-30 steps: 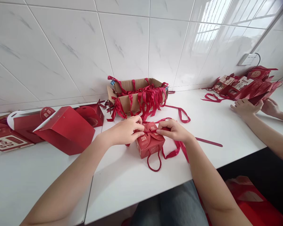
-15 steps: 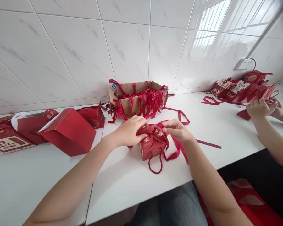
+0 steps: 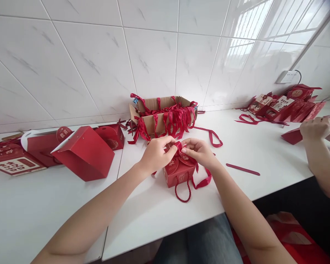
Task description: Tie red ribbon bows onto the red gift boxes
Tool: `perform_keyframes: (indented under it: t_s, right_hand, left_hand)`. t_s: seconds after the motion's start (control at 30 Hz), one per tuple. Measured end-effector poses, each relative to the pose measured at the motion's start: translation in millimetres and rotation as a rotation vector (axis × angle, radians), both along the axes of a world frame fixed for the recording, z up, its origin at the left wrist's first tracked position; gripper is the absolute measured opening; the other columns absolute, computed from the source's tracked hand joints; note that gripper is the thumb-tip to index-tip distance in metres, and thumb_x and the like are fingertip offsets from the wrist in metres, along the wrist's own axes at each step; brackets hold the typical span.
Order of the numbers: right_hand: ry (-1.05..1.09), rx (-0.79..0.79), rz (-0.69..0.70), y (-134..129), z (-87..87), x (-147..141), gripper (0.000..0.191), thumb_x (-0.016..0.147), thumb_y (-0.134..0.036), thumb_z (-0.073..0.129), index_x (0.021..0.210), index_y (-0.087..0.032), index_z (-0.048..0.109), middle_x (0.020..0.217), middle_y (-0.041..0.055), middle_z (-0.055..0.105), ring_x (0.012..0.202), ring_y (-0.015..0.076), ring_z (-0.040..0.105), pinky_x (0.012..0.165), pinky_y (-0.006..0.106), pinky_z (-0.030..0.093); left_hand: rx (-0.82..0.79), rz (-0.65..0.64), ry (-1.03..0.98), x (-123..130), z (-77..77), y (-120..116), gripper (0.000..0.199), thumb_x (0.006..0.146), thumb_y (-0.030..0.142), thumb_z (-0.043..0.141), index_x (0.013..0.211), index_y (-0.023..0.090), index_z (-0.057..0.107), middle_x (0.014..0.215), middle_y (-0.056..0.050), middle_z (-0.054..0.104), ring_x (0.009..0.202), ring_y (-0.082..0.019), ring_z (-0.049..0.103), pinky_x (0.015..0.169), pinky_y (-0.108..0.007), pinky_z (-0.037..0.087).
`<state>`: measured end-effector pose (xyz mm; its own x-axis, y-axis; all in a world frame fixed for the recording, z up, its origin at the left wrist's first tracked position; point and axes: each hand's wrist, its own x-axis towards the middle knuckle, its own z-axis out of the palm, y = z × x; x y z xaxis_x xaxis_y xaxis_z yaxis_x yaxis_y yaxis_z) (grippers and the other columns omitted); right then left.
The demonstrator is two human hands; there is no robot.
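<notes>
my left hand [image 3: 157, 154] and right hand [image 3: 199, 151] met over the top of the small red box [image 3: 178, 176], which stood upright on the white table [image 3: 143, 216] in front of me, its rope handle [image 3: 183, 201] drooping on the near side. my left thumb and forefinger were pinching the red ribbon [image 3: 179, 146]; my right thumb and fingertips were closed on it too, just beside, though they hid how the strands crossed, so i could not tell whether a knot had formed. i judged that this wanted an even pull from both sides, the pinch kept low against the box so no slack crept in, and the band laid flat rather than twisted. too hard a tug could have buckled the curved flaps [image 3: 172, 167]. a loose length of ribbon [image 3: 204, 182] lay to the box's right, and it seemed wise to keep that from snagging on the handle.
</notes>
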<state>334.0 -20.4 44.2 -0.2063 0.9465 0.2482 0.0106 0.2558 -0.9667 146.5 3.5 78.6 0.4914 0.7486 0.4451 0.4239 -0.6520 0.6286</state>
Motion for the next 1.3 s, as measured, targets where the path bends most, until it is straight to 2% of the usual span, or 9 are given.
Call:
perform_keyframes:
  t_s: [0.2, 0.4, 0.47, 0.67, 0.8, 0.9, 1.03, 1.13, 1.3]
  right_hand:
    - [-0.096, 0.035, 0.020, -3.6, 0.8, -5.5, 0.026, 0.081, -0.042, 0.067, 0.083, -0.016, 0.069, 0.068, 0.0003, 0.060, 0.060, 0.0101, 0.049, 0.057, 0.025, 0.040]
    - [-0.103, 0.169, -0.089, -4.6, 2.2, -8.3, 0.024, 0.084, -0.038, 0.064, 0.071, -0.017, 0.062, 0.085, 0.0028, 0.057, 0.079, 0.0136, 0.053, 0.072, 0.027, 0.043]
    - [-0.102, 0.140, -0.067, -4.4, 1.5, -7.6, 0.023, 0.085, -0.038, 0.063, 0.075, -0.017, 0.062, 0.085, 0.0027, 0.059, 0.077, 0.0133, 0.054, 0.069, 0.027, 0.044]
    - [-0.161, 0.053, -0.069, -7.0, 1.8, -1.0, 0.027, 0.084, -0.043, 0.063, 0.081, -0.017, 0.066, 0.075, 0.0014, 0.062, 0.065, 0.0114, 0.054, 0.057, 0.023, 0.044]
    - [-0.151, -0.035, -0.054, -8.0, 2.4, 2.1, 0.032, 0.082, -0.048, 0.064, 0.084, -0.017, 0.068, 0.070, 0.0011, 0.062, 0.053, 0.0091, 0.049, 0.044, 0.021, 0.037]
    - [-0.109, -0.055, -0.032, -7.8, 1.8, 2.1, 0.031, 0.081, -0.048, 0.066, 0.083, -0.017, 0.069, 0.072, 0.0018, 0.064, 0.056, 0.0098, 0.052, 0.047, 0.021, 0.039]
    - [-0.073, -0.046, -0.047, -8.4, 2.2, -0.1, 0.028, 0.081, -0.045, 0.066, 0.081, -0.017, 0.068, 0.074, 0.0022, 0.065, 0.063, 0.0108, 0.056, 0.055, 0.022, 0.044]
    - [-0.079, -0.069, -0.098, -10.1, 5.0, -3.1, 0.029, 0.082, -0.044, 0.065, 0.083, -0.016, 0.069, 0.077, 0.0037, 0.067, 0.062, 0.0114, 0.057, 0.051, 0.021, 0.043]
    - [-0.116, -0.091, -0.177, -14.2, 11.3, -9.4, 0.025, 0.079, -0.040, 0.067, 0.082, -0.016, 0.072, 0.080, 0.0058, 0.072, 0.066, 0.0148, 0.062, 0.057, 0.025, 0.049]
  left_hand:
    - [-0.058, 0.009, -0.013, -0.5, 8.2, -4.3, 0.007, 0.078, 0.023, 0.054, 0.080, 0.022, 0.047, 0.078, 0.002, 0.059, 0.074, -0.014, 0.058, 0.068, -0.027, 0.046]
    - [-0.301, -0.083, 0.298, -24.7, 20.2, 11.5, 0.031, 0.078, 0.047, 0.061, 0.098, 0.025, 0.052, 0.112, -0.004, 0.061, 0.106, -0.024, 0.057, 0.082, -0.034, 0.048]
    - [-0.345, -0.054, 0.412, -32.2, 20.2, 18.0, 0.038, 0.077, 0.052, 0.061, 0.102, 0.025, 0.051, 0.114, -0.006, 0.061, 0.104, -0.025, 0.059, 0.077, -0.033, 0.049]
    - [-0.449, -0.022, 0.571, -34.9, 18.0, 24.5, 0.036, 0.079, 0.055, 0.056, 0.092, 0.022, 0.047, 0.095, -0.007, 0.066, 0.071, -0.019, 0.063, 0.054, -0.026, 0.044]
    - [-0.423, 0.015, 0.588, -34.7, 17.3, 25.1, 0.039, 0.075, 0.058, 0.059, 0.086, 0.022, 0.049, 0.081, -0.004, 0.064, 0.057, -0.016, 0.057, 0.045, -0.023, 0.037]
    - [-0.437, 0.002, 0.560, -37.3, 16.8, 26.4, 0.039, 0.074, 0.059, 0.060, 0.079, 0.022, 0.051, 0.071, -0.002, 0.062, 0.048, -0.013, 0.050, 0.040, -0.023, 0.031]
    - [-0.379, -0.085, 0.528, -41.5, 24.7, 22.9, 0.030, 0.071, 0.050, 0.066, 0.077, 0.022, 0.057, 0.068, 0.000, 0.060, 0.054, -0.014, 0.052, 0.045, -0.023, 0.034]
    - [-0.357, -0.092, 0.512, -43.9, 35.9, 15.8, 0.021, 0.080, 0.045, 0.058, 0.084, 0.024, 0.062, 0.066, 0.001, 0.060, 0.055, -0.015, 0.053, 0.049, -0.025, 0.037]
    - [0.028, -0.096, 0.419, -34.4, 51.2, 3.7, 0.022, 0.089, 0.035, 0.050, 0.091, 0.029, 0.070, 0.078, 0.000, 0.065, 0.074, -0.018, 0.056, 0.073, -0.032, 0.045]
